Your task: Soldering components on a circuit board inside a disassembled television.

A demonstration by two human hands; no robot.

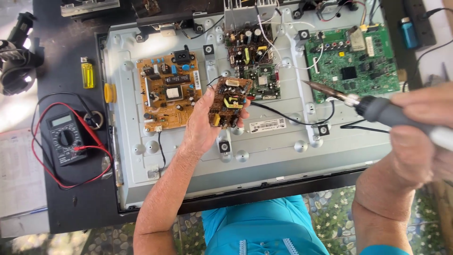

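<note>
Small brown board (230, 102) is held up off the grey panel (264, 151), near the middle of the scene, component side toward the camera. Left hand (203, 126) is closed on it: fingers under and along its left and near edges, thumb at the near right corner. Judged light and stiff, but fragile: crowded with a yellow transformer, capacitors and fine leads that would bend or crack under pressure, so the bare edges and corners look like the safe places to hold, as the hand now does. A thin black wire runs from its top left corner to the panel; a pull there could strain the joint. Right hand (417, 137) is wrapped around the grey handle of a soldering iron (373, 107) at the right, tip pointing left over the panel, well apart from the small board and just near of the green board (351, 61). Tip is likely hot, so keep it off wires and skin. On the panel: orange board (167, 89) to the left, a dark board (250, 52) far of the held one, white and black leads between them. Left of the panel, on the black table (71, 198): multimeter (63, 137) with red and black leads, yellow lighter (88, 73).
</note>
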